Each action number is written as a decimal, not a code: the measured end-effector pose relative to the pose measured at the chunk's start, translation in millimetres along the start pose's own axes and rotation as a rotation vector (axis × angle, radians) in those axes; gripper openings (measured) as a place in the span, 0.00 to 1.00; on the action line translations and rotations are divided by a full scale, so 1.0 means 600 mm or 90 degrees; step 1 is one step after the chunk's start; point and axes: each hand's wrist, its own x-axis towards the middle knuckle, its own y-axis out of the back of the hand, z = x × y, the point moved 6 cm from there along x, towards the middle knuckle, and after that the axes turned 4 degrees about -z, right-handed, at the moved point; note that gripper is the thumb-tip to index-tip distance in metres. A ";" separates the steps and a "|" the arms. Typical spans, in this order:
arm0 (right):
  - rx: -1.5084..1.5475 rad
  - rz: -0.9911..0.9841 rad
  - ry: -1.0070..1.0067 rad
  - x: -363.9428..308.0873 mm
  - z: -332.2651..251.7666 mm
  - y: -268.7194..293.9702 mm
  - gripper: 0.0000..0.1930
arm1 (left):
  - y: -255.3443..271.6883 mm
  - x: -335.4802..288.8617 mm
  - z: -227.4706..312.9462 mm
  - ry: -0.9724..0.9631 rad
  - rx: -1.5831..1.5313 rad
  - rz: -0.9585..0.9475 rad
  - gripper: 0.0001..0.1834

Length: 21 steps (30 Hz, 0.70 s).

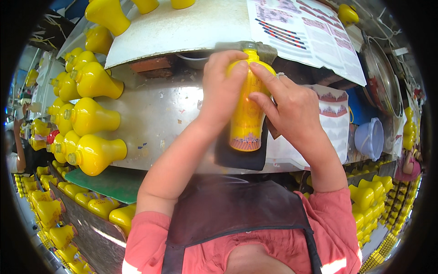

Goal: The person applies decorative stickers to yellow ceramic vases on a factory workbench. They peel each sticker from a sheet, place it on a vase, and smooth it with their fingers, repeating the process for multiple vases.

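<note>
one yellow bottle [247, 121]; left hand [222, 84] holding it; right hand [294, 102] touching, its grip unclear, fingers partly hidden

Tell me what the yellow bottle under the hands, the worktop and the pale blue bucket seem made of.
Yellow bottle: glossy, with bright highlights; perhaps coated glass or glazed ceramic, the look leaves it open.
Worktop: probably sheet metal, judging by its grey, scuffed sheen.
Pale blue bucket: likely plastic, from its smooth, evenly coloured wall.
</note>
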 end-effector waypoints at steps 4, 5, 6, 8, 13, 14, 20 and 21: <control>0.002 -0.011 0.004 0.000 0.003 -0.003 0.27 | 0.001 0.004 -0.005 0.035 -0.068 -0.001 0.14; 0.006 -0.010 0.004 0.000 0.005 -0.003 0.27 | 0.002 0.004 -0.005 0.046 -0.098 -0.004 0.14; 0.016 -0.008 0.010 0.001 0.005 -0.003 0.28 | 0.000 0.003 -0.006 0.070 -0.132 0.002 0.15; 0.049 0.004 0.008 0.002 0.008 -0.002 0.28 | 0.001 -0.003 0.012 0.016 -0.017 0.033 0.15; 0.071 -0.014 -0.013 0.005 0.012 -0.005 0.30 | 0.002 -0.002 0.023 -0.010 0.047 0.029 0.15; 0.073 -0.011 -0.014 0.005 0.013 -0.004 0.30 | 0.002 0.001 0.019 0.004 0.039 0.021 0.15; 0.072 -0.022 -0.025 -0.004 0.016 -0.011 0.31 | 0.002 0.004 -0.010 0.098 -0.210 0.015 0.16; 0.077 -0.006 -0.023 -0.004 0.015 -0.009 0.31 | 0.002 0.001 -0.011 0.100 -0.255 0.020 0.16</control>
